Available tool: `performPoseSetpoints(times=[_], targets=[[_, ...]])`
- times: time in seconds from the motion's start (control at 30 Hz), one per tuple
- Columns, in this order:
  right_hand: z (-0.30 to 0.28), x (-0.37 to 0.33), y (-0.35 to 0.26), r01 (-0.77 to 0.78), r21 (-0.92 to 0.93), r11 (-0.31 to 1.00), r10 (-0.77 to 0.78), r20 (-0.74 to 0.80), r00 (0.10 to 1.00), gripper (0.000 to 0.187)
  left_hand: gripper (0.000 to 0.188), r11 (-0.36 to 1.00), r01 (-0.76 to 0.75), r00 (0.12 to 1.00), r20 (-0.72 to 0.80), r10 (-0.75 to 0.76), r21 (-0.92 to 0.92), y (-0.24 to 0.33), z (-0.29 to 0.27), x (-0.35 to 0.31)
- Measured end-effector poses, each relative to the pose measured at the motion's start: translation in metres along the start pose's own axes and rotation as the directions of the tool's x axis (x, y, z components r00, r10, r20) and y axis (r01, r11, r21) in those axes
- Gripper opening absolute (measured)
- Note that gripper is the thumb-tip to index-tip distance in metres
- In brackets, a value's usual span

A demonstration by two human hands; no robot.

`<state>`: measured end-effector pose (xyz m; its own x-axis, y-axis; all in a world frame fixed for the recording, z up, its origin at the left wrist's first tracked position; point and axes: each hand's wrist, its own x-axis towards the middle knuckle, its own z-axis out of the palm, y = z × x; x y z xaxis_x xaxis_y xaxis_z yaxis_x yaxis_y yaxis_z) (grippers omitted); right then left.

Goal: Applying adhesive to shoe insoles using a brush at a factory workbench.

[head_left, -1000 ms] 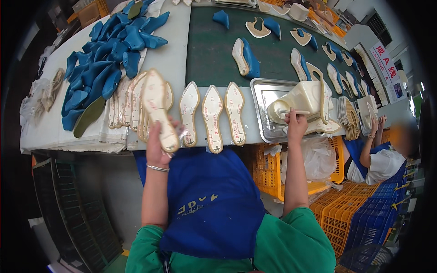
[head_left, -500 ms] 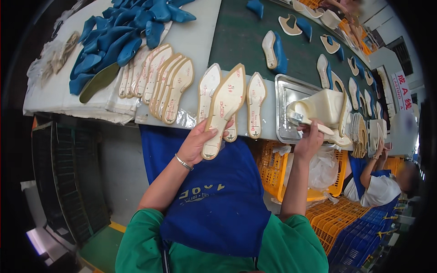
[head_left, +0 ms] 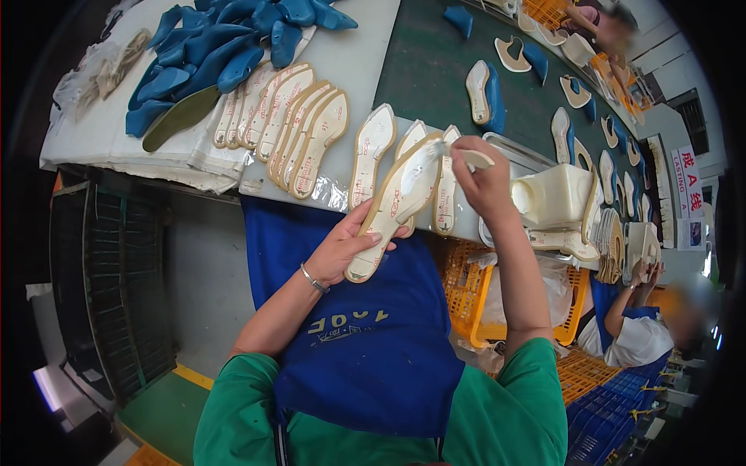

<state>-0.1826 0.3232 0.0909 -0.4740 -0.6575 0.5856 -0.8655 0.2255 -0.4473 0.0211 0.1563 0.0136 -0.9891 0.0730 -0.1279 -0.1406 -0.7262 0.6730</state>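
My left hand (head_left: 344,247) is closed round the heel end of a pale shoe insole (head_left: 383,225) with a tan edge, held tilted above the table's front edge. Pinched in my right hand (head_left: 488,185) is a brush (head_left: 477,158) with a pale handle; its bristles are at the insole's toe end. A wet white patch shows on the wide forepart. Behind the held piece, more insoles (head_left: 374,147) lie on the table, one of them partly covered by it. To the right, an off-white tub (head_left: 561,193) rests on a metal tray (head_left: 519,153), partly hidden by my right forearm.
Several insoles (head_left: 323,133) lie overlapped at left, beside a heap of blue shoe lasts (head_left: 206,66). A green surface (head_left: 420,74) beyond carries lasts with insoles. Orange crates (head_left: 465,291) stand below the table at right. A co-worker (head_left: 639,334) is farther right.
My right hand has brought the brush leftward from the tub to the insole's toe end. A wet white patch has appeared there. The left hand keeps its hold on the insole.
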Motion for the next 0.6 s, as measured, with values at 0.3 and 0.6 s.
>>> performPoseSetpoints(times=[0.3,0.6], targets=[[-0.002,-0.012,-0.058,-0.107,0.339,0.935,0.059,0.149,0.987,0.007,0.067,1.0,-0.018,1.0,-0.018,0.018,0.001,0.005,-0.008,-0.002],[-0.01,0.006,0.006,-0.196,0.073,0.978,0.2,-0.06,0.978,0.006,0.066,0.999,-0.017,0.999,0.03,0.016,0.047,0.01,-0.006,-0.007]])
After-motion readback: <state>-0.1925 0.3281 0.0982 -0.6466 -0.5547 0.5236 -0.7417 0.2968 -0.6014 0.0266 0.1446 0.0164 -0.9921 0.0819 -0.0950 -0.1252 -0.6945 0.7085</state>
